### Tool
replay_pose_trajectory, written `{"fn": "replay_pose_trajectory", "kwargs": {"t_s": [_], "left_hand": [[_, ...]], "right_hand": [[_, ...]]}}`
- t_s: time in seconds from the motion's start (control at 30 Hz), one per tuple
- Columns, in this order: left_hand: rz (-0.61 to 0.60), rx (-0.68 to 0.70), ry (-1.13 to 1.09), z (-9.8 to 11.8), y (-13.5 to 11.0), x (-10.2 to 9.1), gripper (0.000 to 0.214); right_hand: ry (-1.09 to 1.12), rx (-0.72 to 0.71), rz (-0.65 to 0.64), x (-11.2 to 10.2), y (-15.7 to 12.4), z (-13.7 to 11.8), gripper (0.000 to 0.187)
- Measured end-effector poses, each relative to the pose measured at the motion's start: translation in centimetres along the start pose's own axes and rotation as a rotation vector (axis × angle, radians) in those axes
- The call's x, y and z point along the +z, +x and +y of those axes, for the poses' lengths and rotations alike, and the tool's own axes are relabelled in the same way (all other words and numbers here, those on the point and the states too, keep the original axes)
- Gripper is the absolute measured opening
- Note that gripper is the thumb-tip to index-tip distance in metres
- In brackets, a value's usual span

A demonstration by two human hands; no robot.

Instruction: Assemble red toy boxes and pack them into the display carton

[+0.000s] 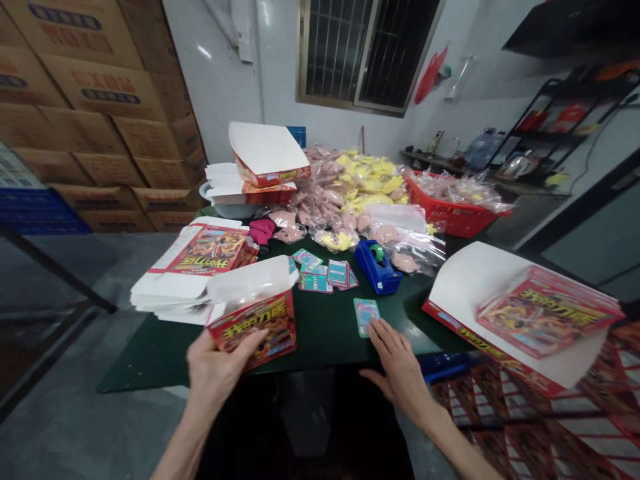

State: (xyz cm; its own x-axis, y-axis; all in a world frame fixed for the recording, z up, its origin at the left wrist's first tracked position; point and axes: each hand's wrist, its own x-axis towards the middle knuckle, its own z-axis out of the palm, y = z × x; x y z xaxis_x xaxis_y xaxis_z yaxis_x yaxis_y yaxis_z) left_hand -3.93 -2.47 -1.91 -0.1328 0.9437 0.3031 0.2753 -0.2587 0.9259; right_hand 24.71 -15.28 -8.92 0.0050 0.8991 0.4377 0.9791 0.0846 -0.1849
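My left hand (223,363) grips a red printed box (270,330) with yellow lettering, thumb across its front; its white top flap (250,283) stands raised. My right hand (395,367) lies with fingers stretched over the lower edge of a teal and pink card (367,313) on the green table (320,347). Whether those fingers pinch the card does not show. Several similar cards (320,277) are scattered just beyond. A blue tape dispenser (379,267) with green tape stands to the right of them.
Flat red and white cartons (175,267) are stacked at the left. Bagged pink and yellow items (350,180) are heaped behind, beside a red basket (450,207). An open display box (460,287) holding red packs stands right. Brown cartons (100,93) line the left wall.
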Motion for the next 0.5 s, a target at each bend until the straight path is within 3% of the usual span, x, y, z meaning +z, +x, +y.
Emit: {"fn": "replay_pose_trajectory", "kwargs": {"t_s": [0.13,0.27,0.4,0.5], "left_hand": [[-0.026,0.041,0.007,0.2,-0.5,2.0,0.036],[-0.010,0.119,0.051,1.0,-0.4,1.6,0.035],[0.140,0.215,0.058,0.9,-0.4,0.6,0.037],[0.248,0.263,0.088,0.8,-0.4,-0.2,0.035]], "right_hand": [[0.196,-0.095,0.111,-0.4,-0.8,0.7,0.025],[0.272,-0.160,0.153,-2.4,1.0,0.1,0.017],[0.041,-0.164,0.439,-4.3,6.4,0.2,0.013],[-0.106,-0.142,0.470,-4.7,12.1,0.7,0.023]]}}
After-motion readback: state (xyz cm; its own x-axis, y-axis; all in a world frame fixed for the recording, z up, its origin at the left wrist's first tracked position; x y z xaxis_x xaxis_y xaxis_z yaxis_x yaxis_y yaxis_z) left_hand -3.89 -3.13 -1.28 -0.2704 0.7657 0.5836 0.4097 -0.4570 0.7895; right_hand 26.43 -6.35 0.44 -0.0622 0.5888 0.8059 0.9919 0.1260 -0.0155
